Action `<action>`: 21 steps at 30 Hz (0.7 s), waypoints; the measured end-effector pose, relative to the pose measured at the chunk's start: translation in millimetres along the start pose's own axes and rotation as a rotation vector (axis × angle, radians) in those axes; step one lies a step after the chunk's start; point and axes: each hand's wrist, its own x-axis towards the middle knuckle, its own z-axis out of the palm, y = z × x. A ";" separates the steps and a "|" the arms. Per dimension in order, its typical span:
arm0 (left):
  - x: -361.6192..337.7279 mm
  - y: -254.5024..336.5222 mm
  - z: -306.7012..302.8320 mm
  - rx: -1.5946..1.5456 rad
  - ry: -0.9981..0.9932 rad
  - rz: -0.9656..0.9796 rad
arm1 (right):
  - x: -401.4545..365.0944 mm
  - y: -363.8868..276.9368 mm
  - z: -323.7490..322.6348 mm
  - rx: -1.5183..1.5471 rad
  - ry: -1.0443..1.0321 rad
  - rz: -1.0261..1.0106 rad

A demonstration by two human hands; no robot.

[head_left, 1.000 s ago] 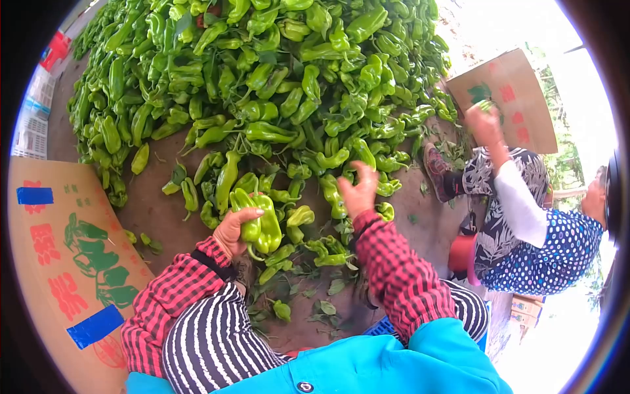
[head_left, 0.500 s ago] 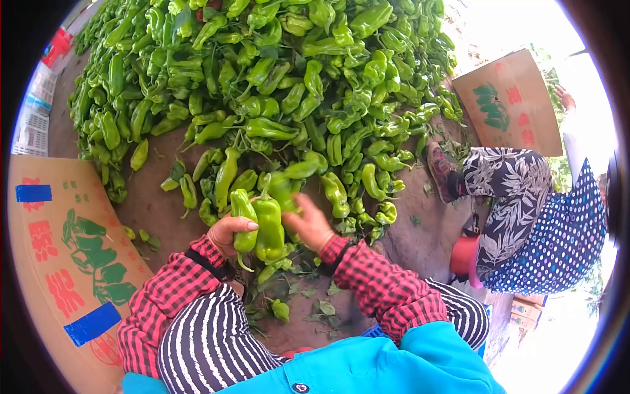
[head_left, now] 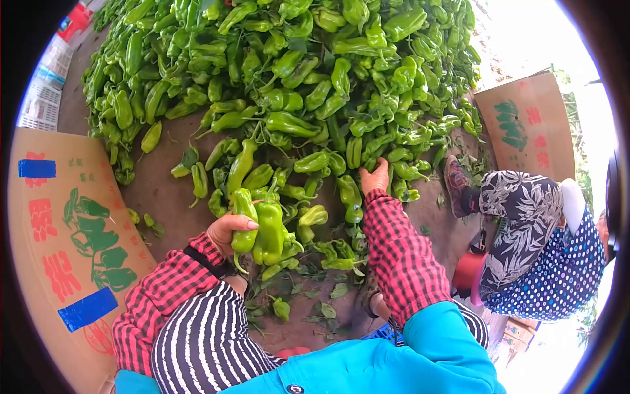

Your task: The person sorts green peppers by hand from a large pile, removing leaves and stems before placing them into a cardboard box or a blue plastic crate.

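Observation:
My left hand [head_left: 231, 231] is closed around green peppers [head_left: 244, 222]. One lies under the thumb, and a broader pepper [head_left: 268, 233] hangs beside it; others behind are partly hidden. My right hand [head_left: 375, 178] is stretched forward to the near edge of the pepper pile [head_left: 289, 72]. Its thumb and forefinger are bent around a green pepper there, and the other fingers are mostly hidden. A long pepper [head_left: 350, 197] lies just below that hand. Between my hands, loose peppers [head_left: 311, 220] rest on the ground.
A printed cardboard box [head_left: 59, 262] with blue tape stands at left, and another cardboard box [head_left: 525, 125] at far right. A person in patterned trousers [head_left: 522, 203] sits at right beside a red stool [head_left: 467, 270]. Leaves [head_left: 328, 310] are scattered near my feet.
My right hand has moved forward and right, away from the left hand, to the pile. The blurred pepper near it is no longer there. My left hand keeps its peppers.

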 end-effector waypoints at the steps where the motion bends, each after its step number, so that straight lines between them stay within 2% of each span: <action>1: -0.5 -0.5 -0.5 0.002 0.037 -0.019 | -3.0 0.9 3.2 -0.017 -0.079 -0.027; 2: -1.1 0.3 -0.4 0.004 0.036 -0.017 | -5.8 1.5 5.3 -0.033 -0.154 -0.056; 3: -1.9 1.2 -0.6 -0.024 0.051 -0.005 | -8.5 8.7 10.8 0.038 -0.182 -0.148; 5: -2.6 0.8 -0.1 -0.087 0.077 0.015 | -15.0 18.9 1.3 0.257 -0.369 -0.185; 6: -2.0 1.4 0.6 -0.089 0.071 0.017 | -17.8 23.3 -4.9 0.445 -0.455 -0.105; 7: -2.3 2.9 1.3 -0.087 0.065 0.000 | -22.6 29.2 -11.9 0.803 -0.509 -0.071; 10: -3.7 -0.6 -4.8 -0.086 0.078 -0.038 | -10.4 12.9 -47.2 1.166 -0.345 0.367; 11: -3.2 -1.2 -6.1 -0.082 0.093 -0.049 | -6.1 7.9 -51.8 1.170 -0.261 0.381; 13: -3.5 1.3 -1.9 -0.079 0.087 -0.042 | 9.7 7.8 -41.1 1.023 -0.186 0.268; 15: -4.8 3.8 0.0 -0.080 0.087 -0.031 | 27.1 2.7 -17.7 0.711 -0.087 0.323; 16: -6.1 4.6 -0.1 -0.077 0.089 -0.025 | 28.4 4.8 -12.3 0.519 -0.094 0.187; 17: -7.5 4.7 -0.9 -0.074 0.090 -0.021 | 25.3 8.6 -6.5 0.624 -0.192 0.132; 20: -9.4 0.6 -9.3 -0.037 0.149 -0.050 | 16.2 8.5 -0.5 0.609 -0.254 0.221; 21: -7.1 -1.8 -13.0 -0.042 0.150 -0.045 | 9.4 7.0 -4.7 0.776 -0.372 0.315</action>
